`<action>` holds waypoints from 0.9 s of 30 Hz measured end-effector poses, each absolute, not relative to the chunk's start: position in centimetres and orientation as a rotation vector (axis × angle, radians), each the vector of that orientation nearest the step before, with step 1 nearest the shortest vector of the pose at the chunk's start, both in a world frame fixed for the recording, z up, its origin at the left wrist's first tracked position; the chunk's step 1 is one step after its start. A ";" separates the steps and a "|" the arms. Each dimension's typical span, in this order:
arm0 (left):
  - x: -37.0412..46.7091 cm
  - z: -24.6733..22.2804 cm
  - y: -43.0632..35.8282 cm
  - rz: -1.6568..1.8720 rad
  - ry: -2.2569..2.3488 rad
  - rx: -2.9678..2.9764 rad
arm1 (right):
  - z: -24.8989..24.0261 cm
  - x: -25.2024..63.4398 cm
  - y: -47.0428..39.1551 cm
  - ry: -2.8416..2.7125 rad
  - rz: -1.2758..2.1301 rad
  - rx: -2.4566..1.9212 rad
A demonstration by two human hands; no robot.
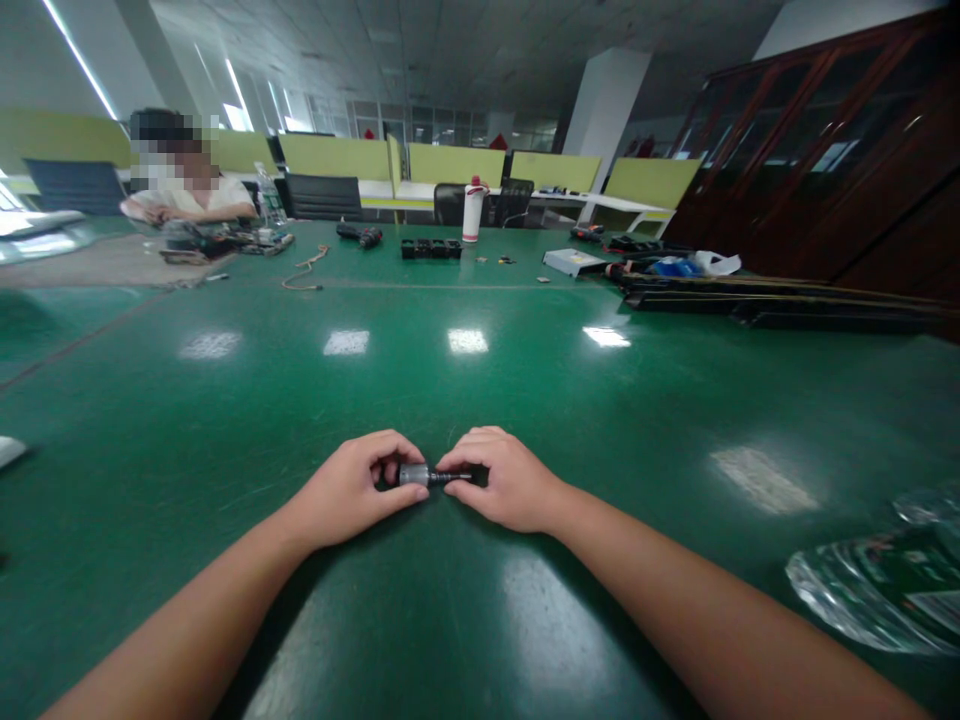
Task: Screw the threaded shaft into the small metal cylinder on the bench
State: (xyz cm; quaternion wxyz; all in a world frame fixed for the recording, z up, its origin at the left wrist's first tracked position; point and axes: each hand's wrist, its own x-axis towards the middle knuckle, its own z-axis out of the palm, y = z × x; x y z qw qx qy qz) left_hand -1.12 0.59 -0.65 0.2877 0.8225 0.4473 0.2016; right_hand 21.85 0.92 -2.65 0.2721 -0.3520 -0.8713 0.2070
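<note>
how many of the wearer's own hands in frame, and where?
2. The left hand is around the grey cylinder; the right hand is at the thin shaft extending from it. Both hands show, though some fingers are partly hidden.

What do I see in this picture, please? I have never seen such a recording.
No machine is here, only a person's bare hands: the left hand and the right hand. A camera worn on that person's head took this one picture, looking forward and down. The left hand holds a grey cylinder; the right hand is at its thin shaft, but I cannot tell whether it grips it. Farther back on the green table are a black block, what looks like a power drill and a white bottle. A clear plastic bottle is at the right edge.
</note>
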 end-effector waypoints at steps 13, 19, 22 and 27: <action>-1.0 -0.7 0.7 0.574 1.148 2.179 | -2.5 21.8 0.8 -2.370 0.543 -0.932; -0.9 -0.6 0.6 0.579 1.165 2.167 | -2.5 21.8 0.8 -2.344 0.563 -0.947; -0.9 -0.6 0.6 0.570 1.174 2.157 | -2.5 21.8 0.8 -2.335 0.567 -0.949; -1.0 -0.7 0.6 0.560 1.180 2.168 | -2.4 21.8 0.8 -2.329 0.564 -0.958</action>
